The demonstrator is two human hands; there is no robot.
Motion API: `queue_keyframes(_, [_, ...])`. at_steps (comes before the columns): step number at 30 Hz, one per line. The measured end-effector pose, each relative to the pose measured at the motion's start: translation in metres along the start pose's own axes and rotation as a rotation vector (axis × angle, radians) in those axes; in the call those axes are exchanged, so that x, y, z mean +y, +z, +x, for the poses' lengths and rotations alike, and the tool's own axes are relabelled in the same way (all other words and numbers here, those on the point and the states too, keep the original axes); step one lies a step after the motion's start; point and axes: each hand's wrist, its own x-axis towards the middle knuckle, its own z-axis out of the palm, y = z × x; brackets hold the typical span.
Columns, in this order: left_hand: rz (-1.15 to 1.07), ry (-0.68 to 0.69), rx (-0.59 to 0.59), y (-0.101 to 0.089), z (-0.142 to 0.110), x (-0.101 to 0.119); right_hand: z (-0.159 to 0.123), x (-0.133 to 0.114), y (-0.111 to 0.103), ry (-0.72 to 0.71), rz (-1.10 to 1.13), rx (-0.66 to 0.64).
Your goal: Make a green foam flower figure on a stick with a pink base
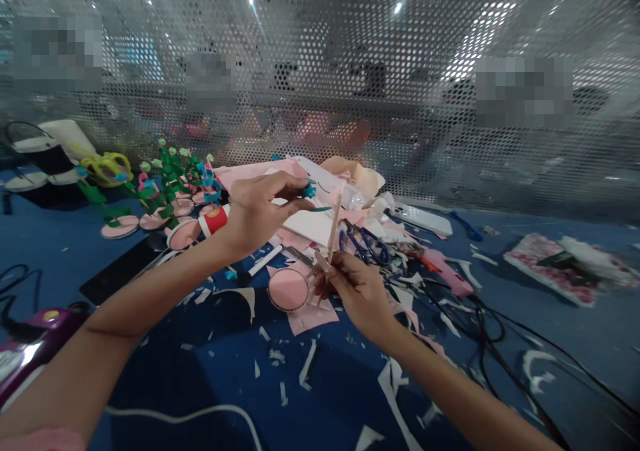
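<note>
My left hand (pixel 263 207) is raised over the blue table, its fingers pinched on a small teal paper piece (pixel 310 189) with a thin green strip sticking out to the right. My right hand (pixel 350 287) is lower and to the right, closed around the bottom of a thin wooden stick (pixel 334 223) that stands nearly upright. The stick's top reaches close to the teal piece. A round pink foam disc (pixel 287 289) lies on the table just left of my right hand.
Blue-handled scissors (pixel 367 244) lie behind my right hand. Several finished pink discs with green stems (pixel 165 197) stand at the left, near a white marker (pixel 260 264). Paper scraps cover the table; black cables (pixel 483 331) run at the right. A perforated screen (pixel 450 104) closes the back.
</note>
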Motion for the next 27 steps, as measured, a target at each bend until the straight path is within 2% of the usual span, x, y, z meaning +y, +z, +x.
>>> queue_keyframes(12, [0.142,0.216,0.064,0.003,-0.003,0.008,-0.003,0.004,0.005,0.062,0.012,0.035])
queue_keyframes(18, [0.163,0.173,0.029,0.002,-0.004,0.007,-0.003,0.002,0.005,0.086,0.018,0.041])
queue_keyframes(20, [0.18,0.196,0.044,0.002,-0.004,0.007,-0.003,0.003,0.005,0.082,0.026,0.044])
queue_keyframes(23, [0.218,0.254,0.079,0.002,-0.003,0.007,-0.002,0.0,0.004,0.105,0.103,0.053])
queue_keyframes(27, [0.229,0.239,0.087,0.002,-0.002,0.005,0.002,-0.015,0.001,0.182,0.362,0.096])
